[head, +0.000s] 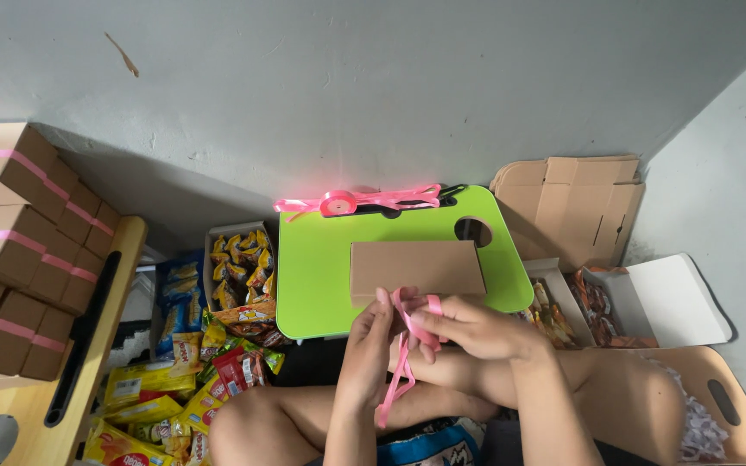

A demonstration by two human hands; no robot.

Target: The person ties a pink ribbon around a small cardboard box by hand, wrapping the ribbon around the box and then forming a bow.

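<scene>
At far left I see a stack of brown boxes [19,250], each banded in pink, sitting on a wooden board [88,345]; the frame cuts off the stack's left side. Right of it, loose snack packets [166,388] litter the floor, and an open carton of more packets [239,267] stands against the green bench [312,285].

On that bench a flat brown box [416,267] lies with its long axis running left to right, just beyond both hands. My left hand [366,345] is pressed together, fingertips pinching the pink ribbon [407,345] just below the box's near edge. My right hand [472,328] is curled, with the ribbon looped around its fingers, so the two hands meet almost touching at the box's front edge. The right one reaches slightly nearer the box. From the left hand the ribbon's free tail hangs down toward my knees, its long axis near vertical. Whether the ribbon already passes under the box I cannot tell; the hands hide that edge.

At the bench's far rim lies a ribbon spool [338,204] with trailing pink strands. Further right are flattened cardboard [572,203] and an open white box [666,298] beside more packets.
</scene>
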